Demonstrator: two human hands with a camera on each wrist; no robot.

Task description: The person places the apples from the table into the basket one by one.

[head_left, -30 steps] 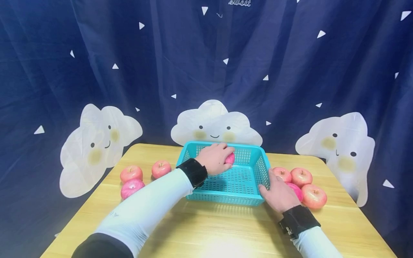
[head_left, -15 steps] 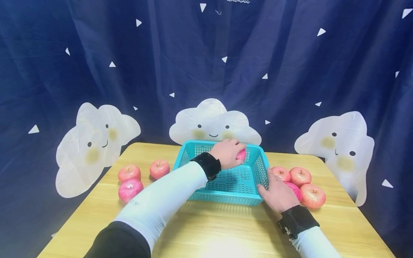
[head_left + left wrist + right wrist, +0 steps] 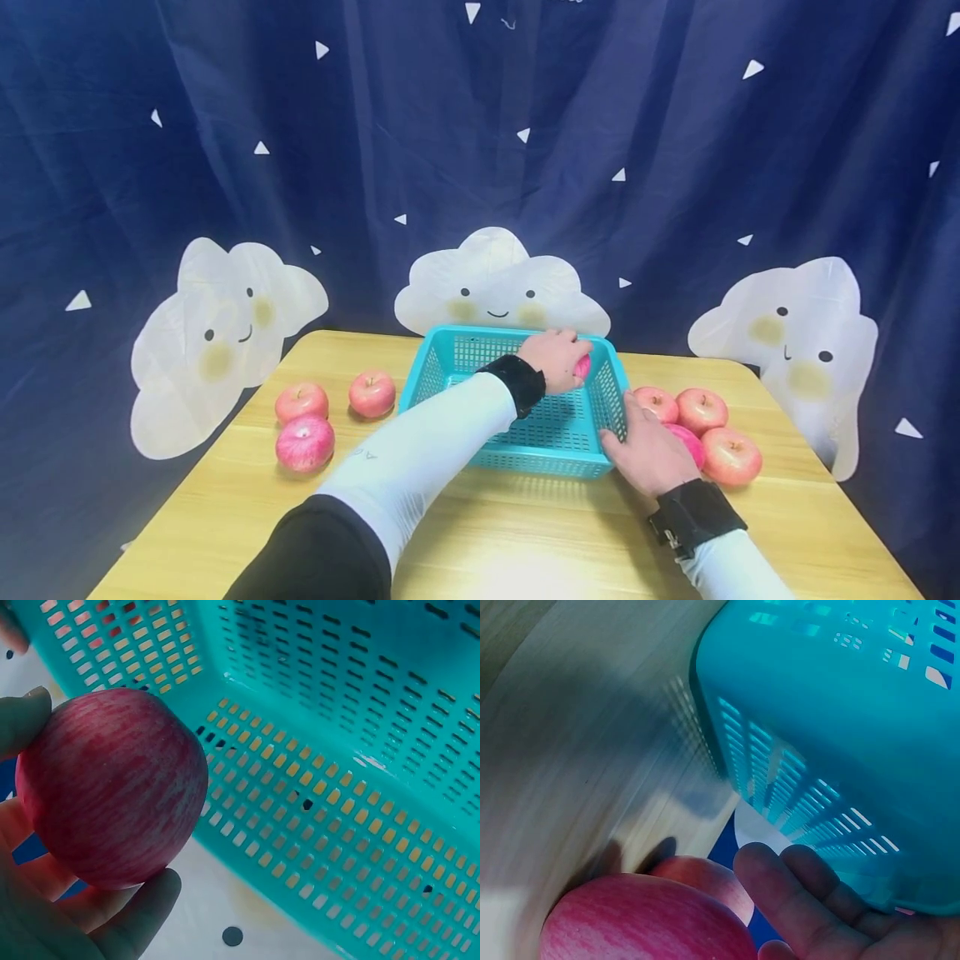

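Note:
My left hand (image 3: 553, 360) grips a pink-red apple (image 3: 112, 787) over the right part of the turquoise plastic basket (image 3: 517, 460). In the left wrist view the thumb and fingers wrap the apple's side, with the perforated basket floor beyond it. At the basket's right wall, my right hand (image 3: 651, 450) holds the rim near the front corner, thumb on the rim and fingers along the outside. In the right wrist view those fingers (image 3: 780, 889) lie beside the slotted wall, close to a deep pink apple (image 3: 645, 919) on the table.
Several apples cluster right of the basket, including a pale red apple (image 3: 731, 457) and another at the back (image 3: 702, 410). On the left sit a pink apple (image 3: 305, 443) and two red apples, one apple (image 3: 372, 393) close to the basket. A dark blue curtain (image 3: 360, 125) hangs behind the wooden table (image 3: 480, 542).
My left hand has carried the apple to the right across the basket, towards its right wall. The right hand has stayed at the basket's right side.

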